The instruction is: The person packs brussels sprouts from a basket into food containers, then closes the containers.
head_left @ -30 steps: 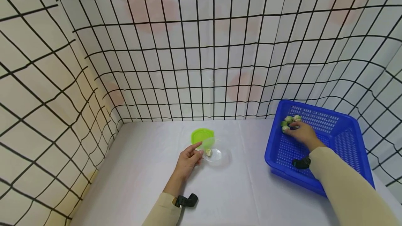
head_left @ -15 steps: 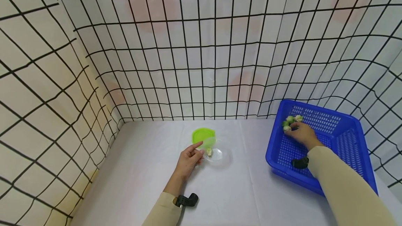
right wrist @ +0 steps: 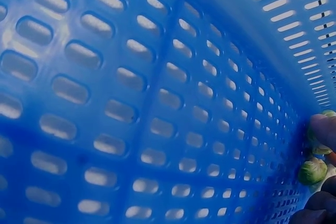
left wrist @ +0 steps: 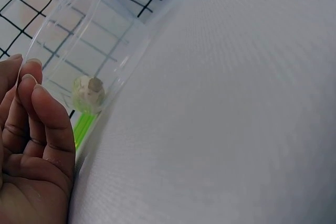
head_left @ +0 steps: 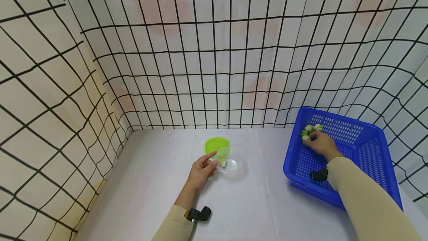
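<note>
In the head view my left hand (head_left: 200,173) pinches the rim of a clear plastic tub (head_left: 235,164) on the table. One Brussels sprout (left wrist: 88,94) lies inside it, seen through the wall in the left wrist view. A bright green lid (head_left: 214,144) lies just behind the tub. My right hand (head_left: 323,145) reaches into the blue basket (head_left: 290,155), its thumb and fingers around a Brussels sprout (head_left: 305,138). More sprouts (head_left: 310,128) cluster by that hand at the basket's far left corner. The right wrist view shows a sprout (right wrist: 313,170) between thumb and fingers, partly hidden.
Black wire mesh (head_left: 229,73) stands along the back and sides, before a pale sheet with faint pink patches. The white-covered table (head_left: 143,196) extends in front and to the left. The basket has slotted walls, and its right side stands near the mesh.
Both hands stay almost where they were, with the tub and basket in place. The head view has shifted very slightly.
</note>
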A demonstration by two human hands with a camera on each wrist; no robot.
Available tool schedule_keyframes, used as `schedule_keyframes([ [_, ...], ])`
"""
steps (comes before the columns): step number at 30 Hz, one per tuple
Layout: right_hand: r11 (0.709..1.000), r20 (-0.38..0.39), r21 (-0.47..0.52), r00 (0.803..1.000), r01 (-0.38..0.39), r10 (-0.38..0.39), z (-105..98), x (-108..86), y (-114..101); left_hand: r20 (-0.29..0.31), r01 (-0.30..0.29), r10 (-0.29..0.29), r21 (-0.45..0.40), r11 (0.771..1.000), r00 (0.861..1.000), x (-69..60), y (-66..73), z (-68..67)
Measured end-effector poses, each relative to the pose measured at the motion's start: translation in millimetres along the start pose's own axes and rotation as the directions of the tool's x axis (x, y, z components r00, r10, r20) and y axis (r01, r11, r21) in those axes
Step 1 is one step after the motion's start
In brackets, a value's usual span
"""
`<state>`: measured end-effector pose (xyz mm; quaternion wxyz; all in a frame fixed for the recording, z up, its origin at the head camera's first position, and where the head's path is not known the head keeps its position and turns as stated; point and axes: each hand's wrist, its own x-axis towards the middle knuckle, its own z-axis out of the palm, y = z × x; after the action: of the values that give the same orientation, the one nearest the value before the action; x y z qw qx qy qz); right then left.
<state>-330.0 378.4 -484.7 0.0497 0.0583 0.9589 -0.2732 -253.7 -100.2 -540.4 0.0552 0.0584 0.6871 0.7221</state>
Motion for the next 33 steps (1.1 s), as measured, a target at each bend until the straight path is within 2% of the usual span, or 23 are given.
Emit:
schedule_keyframes([
  [17, 0.999, -0.009, 0.046, 1.000, -0.029, 0.029, -3.5, -4.6, -5.8, -0.007, 0.011, -0.011, -0.005, 1.000, 1.000, -0.3, 2.7, 1.5],
  [26, 0.996, -0.083, 0.082, 0.996, 0.026, -0.019, -7.8, -11.7, -8.7, -0.007, 0.009, -0.009, 0.004, 1.000, 1.000, 0.1, 1.4, 0.8],
  [33, 0.992, -0.112, 0.109, 0.992, 0.065, -0.052, -10.8, -17.3, -14.2, -0.003, 0.002, -0.002, 0.002, 1.000, 1.000, 0.8, 0.5, 1.2],
])
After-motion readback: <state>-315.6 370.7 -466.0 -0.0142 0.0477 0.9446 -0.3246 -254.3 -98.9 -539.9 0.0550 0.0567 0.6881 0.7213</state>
